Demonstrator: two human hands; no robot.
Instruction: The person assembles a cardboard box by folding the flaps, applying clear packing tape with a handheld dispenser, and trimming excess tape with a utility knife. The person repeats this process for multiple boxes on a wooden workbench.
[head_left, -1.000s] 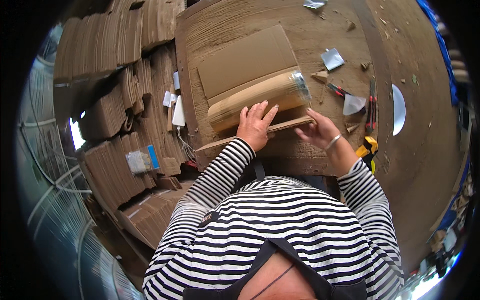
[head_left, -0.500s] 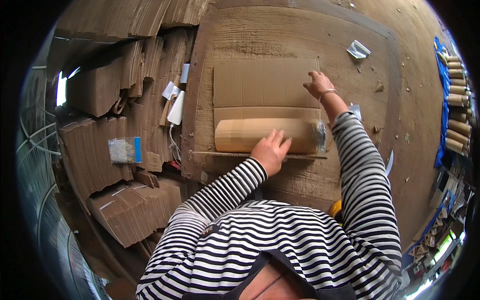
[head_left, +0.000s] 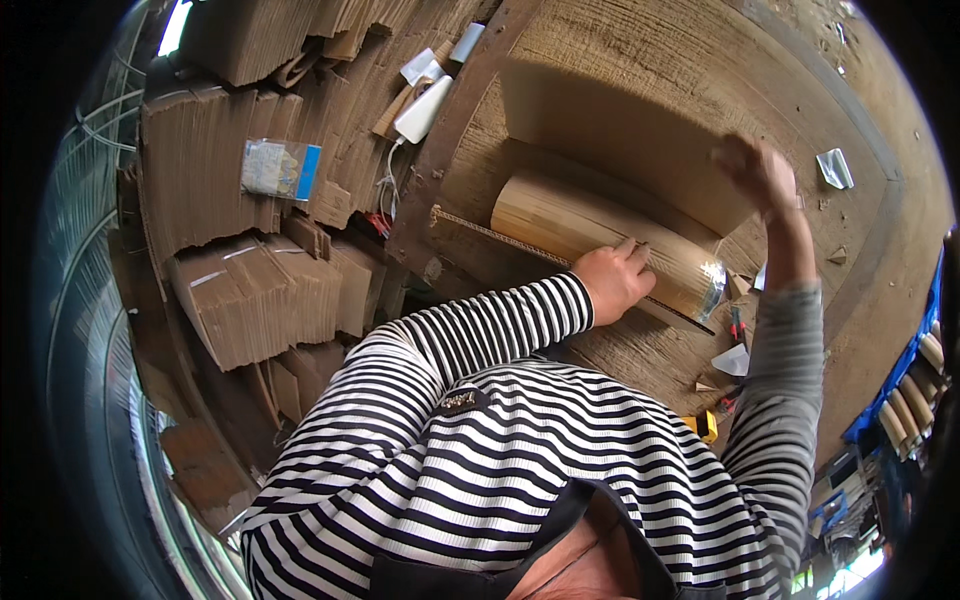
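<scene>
While the left hand lies palm down with fingers spread flat on the rolled corrugated cardboard sheet, gripping nothing, the right hand is raised at the far edge of the flat cardboard panel; motion blur prevents telling its finger state. Roll and panel lie on the wooden workbench. Stacked flat cartons stand left of the bench, well apart.

A cardboard workshop: stacks of flattened cartons beside a rough wooden workbench strewn with offcuts.
</scene>
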